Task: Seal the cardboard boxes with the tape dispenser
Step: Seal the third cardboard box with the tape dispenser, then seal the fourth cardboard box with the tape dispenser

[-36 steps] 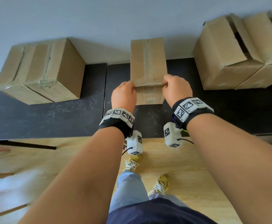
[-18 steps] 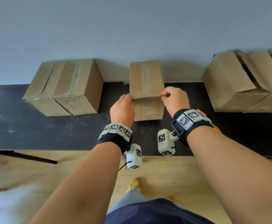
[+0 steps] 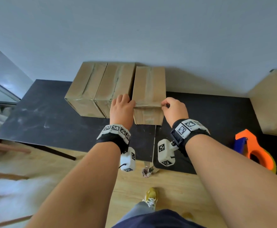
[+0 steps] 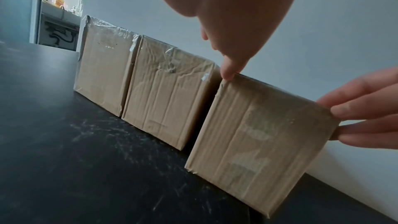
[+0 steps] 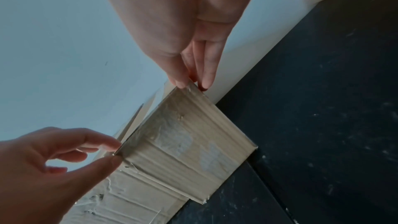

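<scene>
Taped cardboard box [image 3: 148, 86] stands on the black table [image 3: 48, 116], just right of two sealed boxes [image 3: 99, 89], back against the wall. Left hand [image 3: 121, 108] and right hand [image 3: 174, 109] each pinch a near top corner, probably to square it into the row. Orange tape dispenser [image 3: 253, 150] lies well right of the box, untouched.

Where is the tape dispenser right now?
In the head view, the orange tape dispenser lies on the black table at the far right, beyond the right hand.

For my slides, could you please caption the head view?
Both hands, left hand and right hand, hold a taped cardboard box beside two others; tape dispenser sits nearby.
</scene>
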Action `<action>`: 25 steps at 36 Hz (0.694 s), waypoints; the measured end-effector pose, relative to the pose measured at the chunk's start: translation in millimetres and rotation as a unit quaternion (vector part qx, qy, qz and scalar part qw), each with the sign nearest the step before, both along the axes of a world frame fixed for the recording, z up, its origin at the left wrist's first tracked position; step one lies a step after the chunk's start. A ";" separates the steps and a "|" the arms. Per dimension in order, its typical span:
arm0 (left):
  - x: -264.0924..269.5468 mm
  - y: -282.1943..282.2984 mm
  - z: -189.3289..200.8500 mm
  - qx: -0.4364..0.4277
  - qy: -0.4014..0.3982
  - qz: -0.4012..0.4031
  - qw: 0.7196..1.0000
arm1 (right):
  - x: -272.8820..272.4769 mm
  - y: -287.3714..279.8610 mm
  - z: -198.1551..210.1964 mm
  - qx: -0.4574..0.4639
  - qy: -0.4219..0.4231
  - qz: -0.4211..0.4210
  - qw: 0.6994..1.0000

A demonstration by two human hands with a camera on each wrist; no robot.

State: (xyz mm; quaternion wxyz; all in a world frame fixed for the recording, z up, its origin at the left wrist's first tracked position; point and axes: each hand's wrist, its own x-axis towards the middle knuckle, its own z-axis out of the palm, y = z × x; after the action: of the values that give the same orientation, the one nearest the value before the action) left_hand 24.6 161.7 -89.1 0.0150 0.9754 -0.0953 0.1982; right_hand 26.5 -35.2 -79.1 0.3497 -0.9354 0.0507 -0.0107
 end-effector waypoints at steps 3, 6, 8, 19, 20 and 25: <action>10.4 4.9 -1.7 -0.012 -0.001 0.004 1.000 | 7.7 8.0 0.7 -0.001 -0.001 0.008 1.000; 16.2 5.6 -0.4 -0.041 0.006 0.005 0.999 | 14.5 11.0 2.8 -0.005 0.005 0.015 1.000; 17.2 4.3 2.1 -0.074 0.020 0.001 0.997 | 15.6 10.6 4.7 -0.006 0.010 0.019 1.000; 23.1 -62.0 21.3 -0.110 0.044 -0.106 0.987 | -11.0 -47.8 15.4 0.007 0.038 -0.100 0.994; 23.9 -73.8 21.2 -0.110 0.046 -0.122 0.985 | -16.4 -59.1 15.2 0.004 0.043 -0.116 0.992; 18.5 -137.4 15.3 -0.115 0.068 -0.198 0.971 | -53.0 -118.8 5.5 -0.003 0.073 -0.213 0.974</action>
State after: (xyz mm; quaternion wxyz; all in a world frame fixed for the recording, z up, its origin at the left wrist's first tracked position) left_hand 43.2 24.3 -73.8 0.1728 0.9401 -0.2617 0.1339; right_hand -26.4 -154.1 -73.6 0.3320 -0.9023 0.2744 -0.0169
